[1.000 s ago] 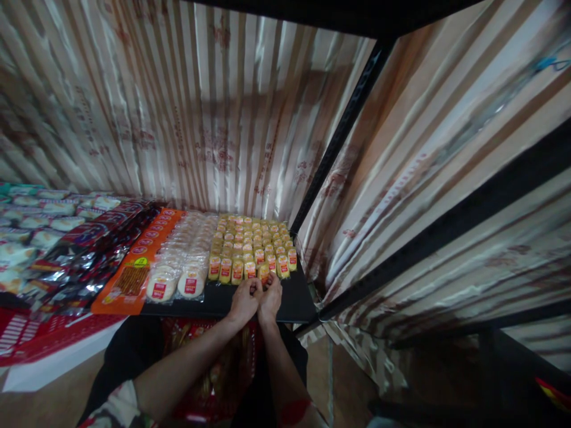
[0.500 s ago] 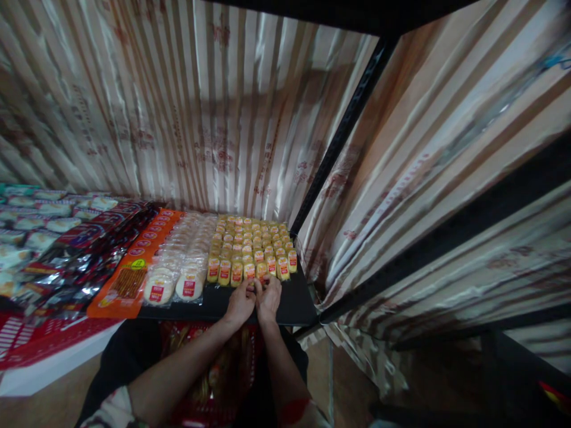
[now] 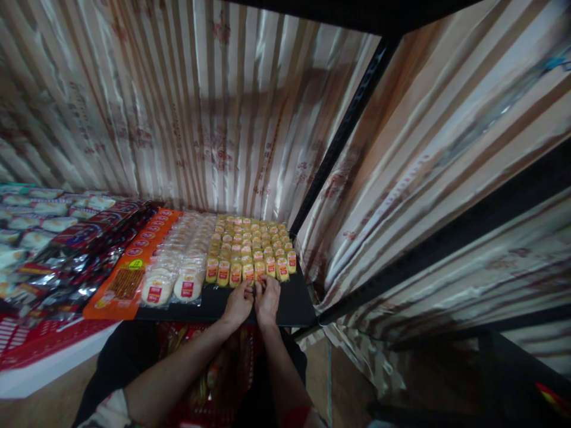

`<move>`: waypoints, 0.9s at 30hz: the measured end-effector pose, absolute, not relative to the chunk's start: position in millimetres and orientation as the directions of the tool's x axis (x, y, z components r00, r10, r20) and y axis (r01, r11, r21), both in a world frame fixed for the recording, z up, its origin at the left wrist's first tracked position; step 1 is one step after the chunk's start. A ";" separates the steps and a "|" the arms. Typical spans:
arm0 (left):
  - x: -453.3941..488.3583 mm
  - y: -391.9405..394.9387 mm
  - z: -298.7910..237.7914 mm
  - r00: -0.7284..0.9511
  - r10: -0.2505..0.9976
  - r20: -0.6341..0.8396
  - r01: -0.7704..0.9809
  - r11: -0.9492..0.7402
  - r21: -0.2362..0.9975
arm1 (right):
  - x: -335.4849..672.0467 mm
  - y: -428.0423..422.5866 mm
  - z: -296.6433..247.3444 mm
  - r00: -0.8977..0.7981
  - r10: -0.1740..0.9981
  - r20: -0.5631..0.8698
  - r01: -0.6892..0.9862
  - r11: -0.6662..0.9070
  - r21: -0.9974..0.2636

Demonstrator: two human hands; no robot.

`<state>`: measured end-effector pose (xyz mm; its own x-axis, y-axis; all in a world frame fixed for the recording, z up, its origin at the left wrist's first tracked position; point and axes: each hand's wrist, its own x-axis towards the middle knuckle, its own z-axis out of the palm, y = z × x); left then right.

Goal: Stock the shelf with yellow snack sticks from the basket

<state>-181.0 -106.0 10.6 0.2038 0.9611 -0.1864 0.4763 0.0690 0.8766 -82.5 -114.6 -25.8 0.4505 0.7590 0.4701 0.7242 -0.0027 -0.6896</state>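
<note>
Rows of small yellow packets (image 3: 250, 245) with red labels stand on a black shelf (image 3: 297, 306). My left hand (image 3: 238, 304) and my right hand (image 3: 267, 297) are side by side at the shelf's front edge. Their fingertips are pinched together on one yellow packet (image 3: 259, 271) in the front row. That packet stands upright in line with its neighbours. Both forearms reach up from the bottom of the view.
Left of the yellow packets lie round white packs (image 3: 182, 270), orange packs (image 3: 134, 267) and dark foil bags (image 3: 84, 255). A red basket (image 3: 209, 374) sits under my arms. Striped plastic sheeting (image 3: 200, 119) hangs behind and to the right, with a black shelf post (image 3: 339, 142).
Both hands have moved slightly forward and up, bringing the yellow packet into line with the front row. The view has shifted a little.
</note>
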 end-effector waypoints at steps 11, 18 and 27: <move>-182.4 -104.0 12.7 0.218 0.957 -0.192 0.483 0.065 0.873 | -85.0 -112.0 -23.5 0.509 0.794 0.333 0.590 -0.040 -0.806; -181.9 -104.8 17.2 0.211 0.960 -0.185 0.516 0.052 0.855 | -87.6 -110.0 -22.6 0.515 0.780 0.355 0.553 0.015 -0.833; -182.4 -103.3 19.3 0.208 0.958 -0.197 0.515 0.064 0.855 | -86.2 -108.9 -25.1 0.502 0.785 0.361 0.538 0.044 -0.842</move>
<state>-182.4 -103.3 19.3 0.2076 0.9582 -0.1968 0.5149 0.0641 0.8548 -86.2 -108.9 -25.1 0.5023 0.7855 0.3615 0.5378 0.0435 -0.8419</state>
